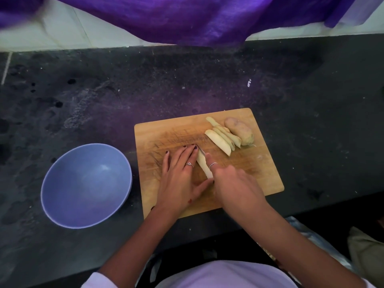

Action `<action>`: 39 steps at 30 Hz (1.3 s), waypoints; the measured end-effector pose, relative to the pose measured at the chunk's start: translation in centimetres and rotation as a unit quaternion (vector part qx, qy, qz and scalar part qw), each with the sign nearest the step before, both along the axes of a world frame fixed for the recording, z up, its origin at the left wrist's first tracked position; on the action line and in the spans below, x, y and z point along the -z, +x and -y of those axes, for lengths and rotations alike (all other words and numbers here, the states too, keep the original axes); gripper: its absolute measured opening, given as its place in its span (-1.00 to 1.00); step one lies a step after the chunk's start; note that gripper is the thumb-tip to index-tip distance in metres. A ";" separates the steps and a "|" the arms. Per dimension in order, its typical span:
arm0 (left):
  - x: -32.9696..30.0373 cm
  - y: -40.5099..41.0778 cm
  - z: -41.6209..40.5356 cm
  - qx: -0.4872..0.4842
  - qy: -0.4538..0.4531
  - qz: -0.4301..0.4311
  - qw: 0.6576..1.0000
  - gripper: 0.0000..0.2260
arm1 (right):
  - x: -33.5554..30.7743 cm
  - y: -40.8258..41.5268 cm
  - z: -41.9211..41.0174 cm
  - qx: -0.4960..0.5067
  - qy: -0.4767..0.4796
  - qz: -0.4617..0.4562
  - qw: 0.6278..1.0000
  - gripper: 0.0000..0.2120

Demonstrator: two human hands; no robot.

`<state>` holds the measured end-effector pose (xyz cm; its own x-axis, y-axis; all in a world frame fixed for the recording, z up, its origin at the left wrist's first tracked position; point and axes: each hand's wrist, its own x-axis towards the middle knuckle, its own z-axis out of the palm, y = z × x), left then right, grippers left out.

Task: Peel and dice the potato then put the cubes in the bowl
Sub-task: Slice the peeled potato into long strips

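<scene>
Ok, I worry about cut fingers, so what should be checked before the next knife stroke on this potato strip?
1. Left hand fingers lie flat beside the pale potato strip: ok.
2. Knife blade edge clear of fingertips: cannot tell.
3. Right hand grip on the handle: cannot tell, handle hidden.
4. Wooden cutting board fully on the dark counter: ok.
5. Blue round bowl beside the board, empty: ok.

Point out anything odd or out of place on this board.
One potato piece at the far right of the cutting board looks unpeeled, its brownish skin showing beside the pale slices. Nothing spilled; the bowl sits upright.
</scene>
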<state>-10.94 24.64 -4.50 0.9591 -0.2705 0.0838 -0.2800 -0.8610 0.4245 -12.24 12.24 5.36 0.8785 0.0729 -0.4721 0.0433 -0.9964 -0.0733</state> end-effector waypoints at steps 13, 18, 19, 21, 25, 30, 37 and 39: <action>0.1 -0.1 0.3 -0.012 0.042 0.018 0.999 -0.29 | 0.6 -2.9 1.6 0.001 0.004 0.002 1.000 -0.31; 0.0 -0.2 0.3 -0.013 0.046 0.026 0.999 -0.28 | 0.3 -4.1 2.2 -0.010 -0.017 -0.003 1.000 -0.30; 0.0 -0.2 0.4 -0.014 0.046 0.027 0.998 -0.28 | 0.1 -4.2 2.3 -0.010 -0.021 -0.008 1.000 -0.30; 0.0 -0.2 0.3 -0.017 0.046 0.026 0.998 -0.27 | -0.2 -4.7 2.3 -0.008 -0.031 -0.024 0.999 -0.28; 0.1 -0.1 0.2 -0.015 0.047 0.022 0.999 -0.25 | -0.4 -4.9 2.4 -0.010 -0.049 -0.040 0.998 -0.25; 0.1 -0.1 0.2 -0.013 0.058 0.016 0.998 -0.21 | -1.0 -5.1 3.2 -0.012 -0.058 -0.046 0.997 -0.26; 0.1 -0.1 0.2 -0.012 0.057 0.017 0.998 -0.20 | -1.6 -5.6 3.7 -0.025 -0.068 -0.054 0.996 -0.24; 0.1 -0.2 0.2 -0.012 0.056 0.019 0.998 -0.20 | -1.7 -5.9 4.0 -0.031 -0.081 -0.053 0.995 -0.22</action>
<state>-11.09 24.40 -4.56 0.9621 -0.2574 0.0900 -0.2727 -0.9092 0.3145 -18.16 8.26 7.05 0.8199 0.0407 -0.5711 0.1049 -0.9913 0.0800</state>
